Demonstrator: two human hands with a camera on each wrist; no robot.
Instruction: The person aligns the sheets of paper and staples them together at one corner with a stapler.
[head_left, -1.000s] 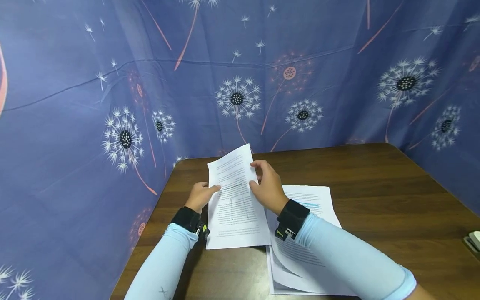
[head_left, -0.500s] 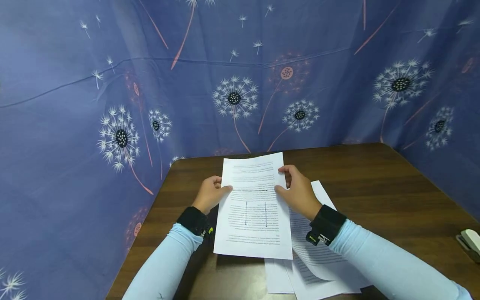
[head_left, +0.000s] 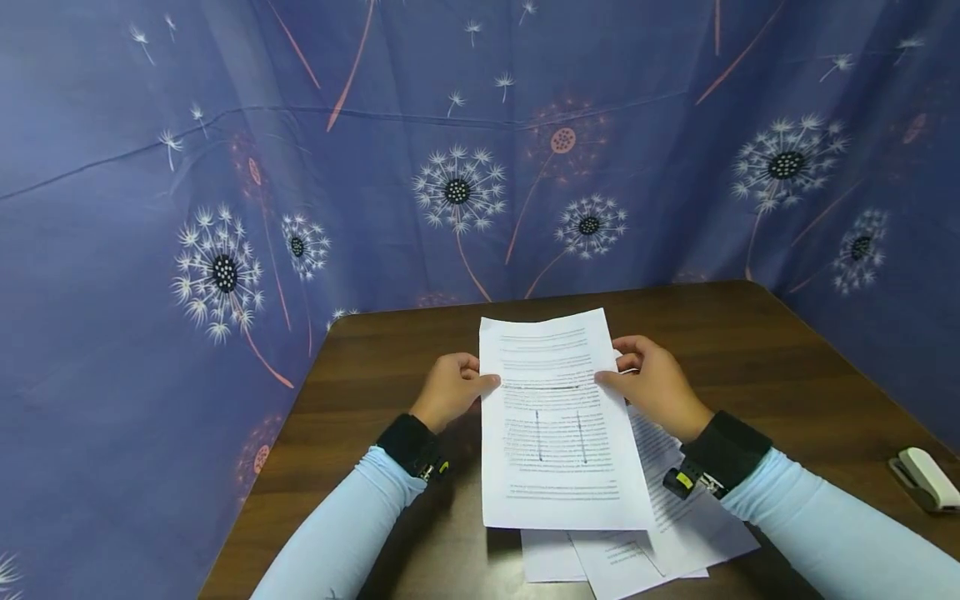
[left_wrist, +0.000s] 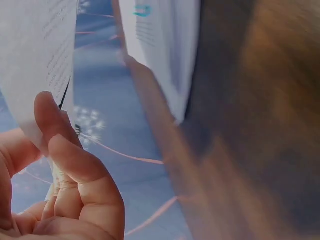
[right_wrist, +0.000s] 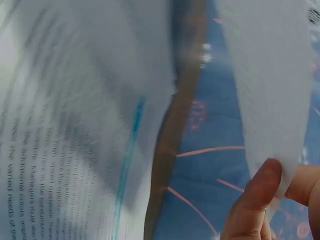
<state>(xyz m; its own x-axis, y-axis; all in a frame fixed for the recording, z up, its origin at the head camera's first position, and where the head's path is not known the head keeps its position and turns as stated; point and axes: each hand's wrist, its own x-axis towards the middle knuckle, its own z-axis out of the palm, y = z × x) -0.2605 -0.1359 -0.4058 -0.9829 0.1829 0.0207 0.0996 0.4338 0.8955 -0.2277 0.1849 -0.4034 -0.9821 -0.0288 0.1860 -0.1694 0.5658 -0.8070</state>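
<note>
A printed sheet of paper [head_left: 562, 450] is held up above the table, tilted toward me, with dark pen lines across its text. My left hand [head_left: 453, 390] pinches its left edge, thumb on the front face and fingers behind. On the opposite edge my right hand [head_left: 654, 387] pinches it the same way. Whether one sheet or several are held, I cannot tell. Beneath lie loose printed papers [head_left: 697, 525], partly hidden by the held sheet and the right forearm. In the right wrist view, a blue highlighter stroke marks one lying page [right_wrist: 65, 165].
A white stapler-like object [head_left: 928, 477] lies at the right on the brown wooden table [head_left: 810, 392]. Behind the table's far edge hangs a blue curtain [head_left: 645, 108] with dandelion prints. Black camera straps wrap both wrists.
Both hands have carried the sheet to the right, and it now hangs straighter, over the lying papers. Those papers appear shifted and fanned out. The head view has turned slightly right.
</note>
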